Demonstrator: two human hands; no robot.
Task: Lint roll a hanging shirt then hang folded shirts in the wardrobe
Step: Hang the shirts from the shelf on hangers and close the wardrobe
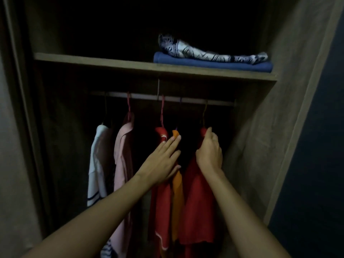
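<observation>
Right hand grips a hung red shirt at its shoulder.

The red shirt (199,202) hangs long axis vertical, collar up, at 5 o'clock under the rail (186,100); right hand (210,151) pinches its top. Left hand (162,161), fingers straight, presses the orange shirt (176,187) toward 9 o'clock. Folded shirts (212,62) lie on the shelf (93,60) at 1 o'clock.

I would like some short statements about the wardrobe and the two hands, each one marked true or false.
1. The right hand grips the top of a red shirt. True.
2. The left hand holds a lint roller. False: its straight fingers rest on the orange shirt.
3. A patterned cloth lies on a folded blue cloth on the shelf. True.
4. The pink shirt lies folded on the shelf. False: it hangs from the rail.
</observation>
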